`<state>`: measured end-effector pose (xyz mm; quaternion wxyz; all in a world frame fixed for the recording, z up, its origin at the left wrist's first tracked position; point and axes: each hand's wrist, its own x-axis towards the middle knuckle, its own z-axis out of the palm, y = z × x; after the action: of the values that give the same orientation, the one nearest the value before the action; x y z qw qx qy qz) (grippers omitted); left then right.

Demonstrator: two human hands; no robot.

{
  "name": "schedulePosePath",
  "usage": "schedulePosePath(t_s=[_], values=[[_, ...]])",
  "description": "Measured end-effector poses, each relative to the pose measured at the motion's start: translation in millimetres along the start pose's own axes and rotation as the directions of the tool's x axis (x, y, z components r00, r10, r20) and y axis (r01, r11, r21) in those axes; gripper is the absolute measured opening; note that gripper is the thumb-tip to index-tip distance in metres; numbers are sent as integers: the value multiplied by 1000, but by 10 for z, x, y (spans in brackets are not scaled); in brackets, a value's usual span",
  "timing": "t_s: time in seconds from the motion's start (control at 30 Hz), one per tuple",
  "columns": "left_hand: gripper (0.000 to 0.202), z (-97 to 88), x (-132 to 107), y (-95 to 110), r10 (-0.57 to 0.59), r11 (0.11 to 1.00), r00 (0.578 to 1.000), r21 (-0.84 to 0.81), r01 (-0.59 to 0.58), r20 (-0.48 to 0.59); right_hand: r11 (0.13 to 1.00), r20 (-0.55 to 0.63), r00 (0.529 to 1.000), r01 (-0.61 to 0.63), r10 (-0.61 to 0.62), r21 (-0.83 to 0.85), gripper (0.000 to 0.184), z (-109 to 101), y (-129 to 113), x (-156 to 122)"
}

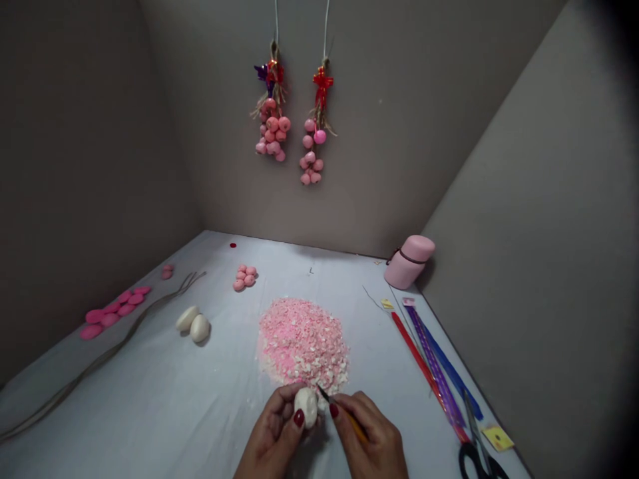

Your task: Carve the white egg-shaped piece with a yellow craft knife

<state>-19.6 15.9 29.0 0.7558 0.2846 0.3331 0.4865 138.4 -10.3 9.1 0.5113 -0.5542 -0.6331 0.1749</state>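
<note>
My left hand [274, 436] is closed around a small white egg-shaped piece [306, 406], held just above the near edge of the table. My right hand [372, 439] grips a thin yellow-handled tool [344, 412] like a pen, its dark tip touching the white piece. Right behind my hands lies a heap of pink and white shavings [303, 342]. Two more white egg-shaped pieces [194, 323] rest on the table to the left.
A row of flat pink pieces [114, 311] and long thin fibres [110, 349] lie at the left. A small pink cluster [244, 277] sits further back. A pink bottle [408, 261], ribbon strips [432, 362] and scissors [479, 452] are on the right. Two pink bunches [292, 130] hang on the wall.
</note>
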Motion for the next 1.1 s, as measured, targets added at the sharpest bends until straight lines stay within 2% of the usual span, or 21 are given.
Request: schedulePosePath(t_s=[0.13, 0.23, 0.47, 0.67, 0.8, 0.9, 1.0, 1.1], values=[[31, -40, 11, -32, -40, 999, 999, -12, 40, -25, 989, 24, 990, 140, -139, -52, 14, 36, -56, -28], [28, -38, 4, -25, -17, 999, 1000, 32, 18, -17, 974, 35, 982, 186, -183, -129, 15, 21, -90, -25], [26, 2, -34, 40, 20, 994, 1000, 105, -22, 22, 986, 63, 991, 128, -122, -106, 18, -2, -102, -12], [27, 14, -39, 44, 23, 995, 999, 99, -27, 34, 999, 71, 997, -7, 11, -49, 15, -55, -51, 55], [30, -15, 4, 12, -29, 999, 999, 20, 30, -28, 998, 47, 997, 58, -57, -15, 14, -37, -72, 30], [32, -36, 30, -11, -70, 996, 997, -52, 68, -30, 987, 82, 986, 148, -142, -68, 14, -16, -93, -2], [33, -49, 40, -27, -60, 998, 998, -19, 60, -23, 974, 123, 978, 183, -167, -131, 17, -10, -95, -7], [33, -47, 29, -24, -17, 998, 1000, 63, 17, -11, 975, 113, 981, 170, -155, -141, 22, -4, -86, -4]])
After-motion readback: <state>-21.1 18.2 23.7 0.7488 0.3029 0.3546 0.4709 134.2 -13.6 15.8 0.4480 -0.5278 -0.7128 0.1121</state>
